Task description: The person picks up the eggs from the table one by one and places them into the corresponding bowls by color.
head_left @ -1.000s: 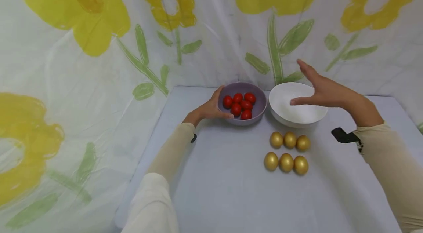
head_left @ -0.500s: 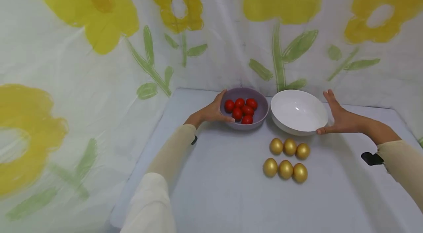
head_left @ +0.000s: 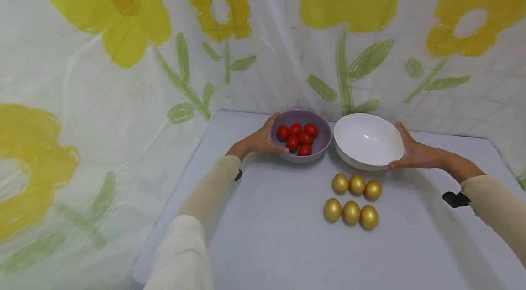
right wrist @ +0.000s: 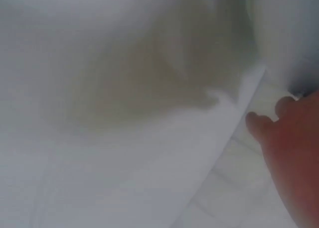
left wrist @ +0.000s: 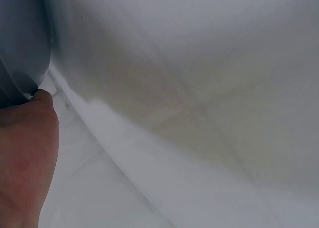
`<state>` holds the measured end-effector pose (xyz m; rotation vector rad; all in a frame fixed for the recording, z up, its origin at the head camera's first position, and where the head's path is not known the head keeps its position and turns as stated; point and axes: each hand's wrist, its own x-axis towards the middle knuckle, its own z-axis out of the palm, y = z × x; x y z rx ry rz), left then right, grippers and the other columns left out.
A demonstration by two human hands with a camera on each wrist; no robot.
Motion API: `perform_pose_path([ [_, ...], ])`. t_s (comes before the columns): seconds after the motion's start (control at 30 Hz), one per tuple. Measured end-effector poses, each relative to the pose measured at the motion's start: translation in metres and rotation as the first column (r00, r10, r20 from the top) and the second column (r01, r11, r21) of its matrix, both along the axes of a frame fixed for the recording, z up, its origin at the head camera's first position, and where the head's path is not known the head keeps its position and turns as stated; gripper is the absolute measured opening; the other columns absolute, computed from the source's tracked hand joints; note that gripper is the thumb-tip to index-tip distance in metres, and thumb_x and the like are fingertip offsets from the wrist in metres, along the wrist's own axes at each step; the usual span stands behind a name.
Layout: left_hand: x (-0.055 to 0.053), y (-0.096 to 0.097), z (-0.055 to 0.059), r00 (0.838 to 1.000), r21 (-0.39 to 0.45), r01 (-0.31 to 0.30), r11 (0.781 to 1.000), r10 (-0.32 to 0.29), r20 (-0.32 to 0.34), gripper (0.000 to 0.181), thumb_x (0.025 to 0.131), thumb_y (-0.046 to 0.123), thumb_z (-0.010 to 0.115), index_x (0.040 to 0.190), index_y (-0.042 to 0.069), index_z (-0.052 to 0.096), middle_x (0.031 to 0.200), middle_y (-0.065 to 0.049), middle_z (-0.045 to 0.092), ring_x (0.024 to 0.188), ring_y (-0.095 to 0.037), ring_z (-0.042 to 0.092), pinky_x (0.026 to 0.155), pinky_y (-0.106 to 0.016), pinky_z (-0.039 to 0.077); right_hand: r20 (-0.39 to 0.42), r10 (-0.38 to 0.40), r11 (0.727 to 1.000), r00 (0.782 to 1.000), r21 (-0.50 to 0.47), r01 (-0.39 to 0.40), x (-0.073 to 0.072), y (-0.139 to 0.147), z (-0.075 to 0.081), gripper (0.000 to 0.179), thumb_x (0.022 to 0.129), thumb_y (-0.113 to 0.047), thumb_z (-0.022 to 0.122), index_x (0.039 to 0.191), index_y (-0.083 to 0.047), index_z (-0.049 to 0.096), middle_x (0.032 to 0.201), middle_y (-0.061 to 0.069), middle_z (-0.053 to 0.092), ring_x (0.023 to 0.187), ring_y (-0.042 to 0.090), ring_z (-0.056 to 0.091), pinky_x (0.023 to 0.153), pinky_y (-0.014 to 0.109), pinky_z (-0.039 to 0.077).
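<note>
In the head view, a purple bowl (head_left: 304,159) with several red eggs (head_left: 305,139) inside stands near the table's back edge. My left hand (head_left: 261,139) grips its left side, thumb toward the front of the rim. Beside it on the right is a white bowl (head_left: 365,137) with a bare inside. My right hand (head_left: 420,154) holds that bowl by its right side, fingers behind and thumb in front. The left wrist view catches the left hand (left wrist: 27,153) against the purple bowl's wall (left wrist: 22,44); in the right wrist view fingertips reach the white bowl (right wrist: 286,34).
Two rows of gold eggs lie in front of the white bowl, a back row (head_left: 356,185) and a front row (head_left: 351,213), three in each. They rest on a pale table (head_left: 279,235). A flower-painted curtain (head_left: 279,61) hangs right behind the table's back edge.
My right hand has come down from above the white bowl to its right side and closed in on it. The left hand stays at the purple bowl. The head view has shifted slightly.
</note>
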<state>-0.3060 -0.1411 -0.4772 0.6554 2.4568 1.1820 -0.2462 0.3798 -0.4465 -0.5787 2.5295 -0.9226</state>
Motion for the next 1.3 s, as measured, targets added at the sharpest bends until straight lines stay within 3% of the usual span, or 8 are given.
perform_pose_path([
  [0.27, -0.001, 0.006, 0.002, 1.000, 0.001, 0.022, 1.000, -0.022, -0.011, 0.140, 0.076, 0.048, 0.095, 0.170, 0.025, -0.005, 0.176, -0.005, 0.006, 0.160, -0.026, 0.018, 0.127, -0.049, 0.026, -0.009, -0.010, 0.999, 1.000, 0.036, 0.010, 0.006, 0.005, 0.005, 0.144, 0.081, -0.025, 0.091, 0.161, -0.002, -0.027, 0.163, 0.033, -0.035, 0.151, 0.060, -0.021, 0.116, 0.080, 0.008],
  [0.43, -0.002, 0.010, 0.007, 0.999, -0.037, 0.039, 0.999, -0.040, -0.034, 0.141, 0.076, 0.051, 0.093, 0.170, 0.023, -0.008, 0.176, -0.003, 0.001, 0.161, -0.024, 0.013, 0.128, -0.047, 0.024, 0.003, -0.040, 0.998, 0.999, 0.046, 0.040, 0.010, 0.008, 0.007, 0.144, 0.084, -0.024, 0.089, 0.160, -0.004, -0.031, 0.165, 0.034, -0.030, 0.152, 0.064, -0.006, 0.115, 0.080, 0.015],
  [0.63, 0.001, 0.019, 0.014, 0.985, -0.037, 0.080, 0.996, -0.084, -0.147, 0.147, 0.077, 0.053, 0.092, 0.166, 0.030, -0.022, 0.176, 0.001, -0.019, 0.162, -0.015, -0.012, 0.130, -0.048, 0.014, 0.004, -0.076, 0.993, 0.997, 0.093, 0.075, 0.015, 0.014, 0.014, 0.143, 0.086, -0.025, 0.087, 0.158, -0.003, -0.034, 0.166, 0.038, -0.020, 0.148, 0.066, 0.011, 0.110, 0.080, 0.026],
  [0.73, 0.017, 0.027, 0.020, 0.957, 0.066, 0.073, 0.995, -0.051, -0.287, 0.141, 0.080, 0.044, 0.093, 0.167, 0.032, -0.018, 0.177, 0.004, -0.015, 0.162, -0.011, -0.008, 0.129, -0.049, 0.015, 0.009, -0.076, 0.993, 0.997, 0.088, 0.075, 0.016, 0.014, 0.012, 0.142, 0.086, -0.026, 0.087, 0.159, -0.004, -0.033, 0.166, 0.040, -0.015, 0.148, 0.064, 0.015, 0.111, 0.079, 0.027],
  [0.9, 0.069, 0.071, 0.039, 0.874, 0.250, 0.151, 0.956, -0.012, -0.486, 0.089, 0.095, 0.024, 0.082, 0.168, 0.019, 0.031, 0.172, 0.001, 0.033, 0.156, -0.010, 0.030, 0.125, -0.039, 0.031, -0.005, -0.086, 0.995, 0.996, 0.059, 0.086, 0.017, 0.017, 0.010, 0.142, 0.085, -0.025, 0.089, 0.161, -0.004, -0.028, 0.166, 0.040, -0.003, 0.146, 0.058, 0.023, 0.110, 0.075, 0.031],
  [1.07, 0.117, 0.124, 0.046, 0.912, 0.088, 0.242, 0.966, -0.195, -0.362, 0.062, 0.102, 0.041, 0.071, 0.156, 0.016, 0.053, 0.154, 0.000, 0.058, 0.138, -0.015, 0.056, 0.111, -0.024, 0.046, -0.018, -0.082, 0.997, 0.996, -0.008, 0.082, 0.013, 0.014, 0.006, 0.138, 0.083, -0.022, 0.091, 0.163, -0.006, -0.020, 0.165, 0.033, 0.007, 0.143, 0.049, 0.030, 0.109, 0.070, 0.034],
  [1.2, 0.129, 0.149, 0.042, 0.917, -0.120, 0.257, 0.959, -0.282, -0.282, 0.065, 0.101, 0.047, 0.070, 0.156, 0.016, 0.054, 0.147, -0.004, 0.063, 0.133, -0.019, 0.060, 0.108, -0.025, 0.047, -0.004, -0.089, 0.996, 0.996, -0.014, 0.089, 0.009, 0.006, 0.000, 0.138, 0.083, -0.023, 0.091, 0.163, -0.006, -0.021, 0.165, 0.034, 0.007, 0.144, 0.050, 0.029, 0.111, 0.070, 0.032],
  [1.3, 0.129, 0.157, 0.037, 0.917, -0.217, 0.244, 0.945, -0.298, -0.264, 0.056, 0.099, 0.043, 0.074, 0.143, 0.010, 0.063, 0.122, -0.005, 0.073, 0.109, -0.014, 0.067, 0.094, -0.023, 0.053, 0.021, -0.076, 0.997, 0.997, -0.010, 0.076, 0.005, -0.001, -0.004, 0.139, 0.085, -0.026, 0.090, 0.163, -0.005, -0.023, 0.166, 0.035, 0.003, 0.147, 0.052, 0.025, 0.113, 0.071, 0.029],
])
